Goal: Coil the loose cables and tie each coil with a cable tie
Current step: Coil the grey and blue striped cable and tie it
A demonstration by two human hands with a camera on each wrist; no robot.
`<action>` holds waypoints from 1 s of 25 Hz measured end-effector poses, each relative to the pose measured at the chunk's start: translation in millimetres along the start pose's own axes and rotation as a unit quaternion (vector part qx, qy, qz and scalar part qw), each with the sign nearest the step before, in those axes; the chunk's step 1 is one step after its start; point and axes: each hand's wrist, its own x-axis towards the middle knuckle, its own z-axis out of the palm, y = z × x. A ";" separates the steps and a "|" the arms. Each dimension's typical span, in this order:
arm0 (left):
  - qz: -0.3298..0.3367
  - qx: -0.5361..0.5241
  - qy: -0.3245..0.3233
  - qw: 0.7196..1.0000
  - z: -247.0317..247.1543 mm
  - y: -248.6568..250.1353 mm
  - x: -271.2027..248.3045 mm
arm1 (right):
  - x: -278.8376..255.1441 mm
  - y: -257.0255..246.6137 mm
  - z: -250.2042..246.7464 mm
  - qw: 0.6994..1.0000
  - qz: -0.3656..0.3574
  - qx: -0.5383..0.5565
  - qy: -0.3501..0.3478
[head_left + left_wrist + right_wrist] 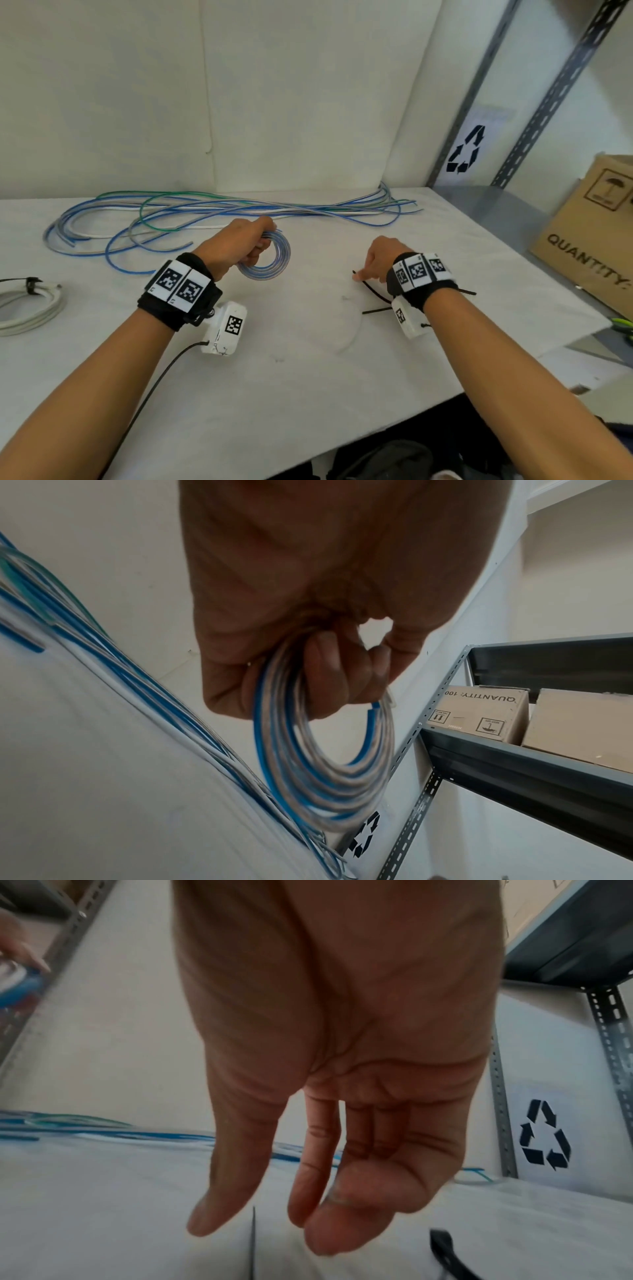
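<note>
My left hand (pixel 255 245) grips a small coil of blue and clear cable (pixel 275 262) and holds it upright on the white table (pixel 274 359). In the left wrist view the fingers (pixel 325 674) curl through the coil (pixel 308 777), and a blue end sticks out. My right hand (pixel 361 274) hangs with straight fingers over black cable ties (pixel 375 296) and holds nothing. In the right wrist view its fingertips (pixel 205 1221) hover just above a thin tie (pixel 254 1242); another tie (pixel 445 1250) lies to the right. Several loose cables (pixel 205 209) sprawl along the back.
A white coil (pixel 30 308) bound with a black tie (pixel 32 284) lies at the far left. A cardboard box (pixel 589 233) sits on the grey metal shelf (pixel 486 202) to the right. A recycling sign (pixel 467 150) hangs on the wall.
</note>
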 end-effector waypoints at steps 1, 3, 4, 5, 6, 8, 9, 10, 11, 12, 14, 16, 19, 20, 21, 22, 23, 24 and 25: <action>0.001 -0.001 0.001 1.000 -0.3 0.7 0.1 | 1.2 2.7 6.3 1.000 0.006 -0.005 0.000; 0.005 -0.004 0.000 1.000 -1.8 1.9 0.5 | 4.9 6.1 13.0 1.000 0.009 -0.015 -0.003; 0.010 -0.007 0.000 1.000 -3.7 2.6 0.5 | 6.8 5.4 12.7 1.000 0.009 -0.017 -0.005; 0.015 -0.013 0.000 1.000 -5.7 3.4 0.7 | 7.2 3.7 9.4 1.000 0.006 -0.012 -0.006; 0.019 -0.019 0.000 1.000 -8.0 4.2 0.6 | 7.0 1.5 2.9 1.000 0.001 0.002 -0.001; 0.026 -0.030 0.008 0.999 -14.8 5.1 1.5 | 3.4 -6.5 -18.9 0.998 -0.025 0.053 0.025; 0.027 -0.036 0.013 0.999 -18.7 5.2 2.3 | -1.5 -12.4 -31.5 0.994 -0.049 0.092 0.040; 0.029 -0.042 0.018 0.999 -22.6 5.4 2.8 | -7.9 -20.1 -43.5 0.987 -0.075 0.133 0.056; 0.030 -0.049 0.022 0.998 -25.6 5.3 3.4 | -15.5 -27.6 -52.9 0.976 -0.099 0.177 0.073; 0.032 -0.058 0.027 0.997 -28.8 5.3 4.3 | -22.3 -37.3 -60.4 0.960 -0.125 0.236 0.086; 0.037 -0.080 0.037 0.995 -34.1 6.0 5.3 | -37.0 -59.6 -67.4 0.890 -0.192 0.405 0.084; 0.046 -0.106 0.050 0.992 -40.0 6.1 6.3 | -55.6 -87.3 -67.9 0.795 -0.270 0.542 0.044; 0.065 -0.144 0.095 0.983 -54.8 6.0 8.5 | -69.4 -134.8 -59.5 0.697 -0.361 0.619 0.004; 0.069 -0.152 0.109 0.980 -59.1 6.2 9.3 | -68.8 -148.7 -54.4 0.685 -0.377 0.623 0.007; 0.072 -0.156 0.122 0.978 -62.8 6.3 10.5 | -66.8 -161.4 -48.8 0.681 -0.388 0.621 0.018; 0.075 -0.157 0.137 0.975 -67.1 5.0 11.8 | -63.3 -173.4 -42.1 0.682 -0.395 0.614 0.035; 0.077 -0.157 0.153 0.973 -69.7 4.1 12.8 | -59.8 -182.3 -35.6 0.684 -0.401 0.607 0.053; 0.079 -0.156 0.173 0.969 -72.6 2.0 14.2 | -56.3 -190.6 -28.6 0.684 -0.407 0.602 0.065; 0.080 -0.156 0.192 0.966 -75.9 -0.8 15.8 | -53.5 -198.0 -21.5 0.682 -0.413 0.599 0.070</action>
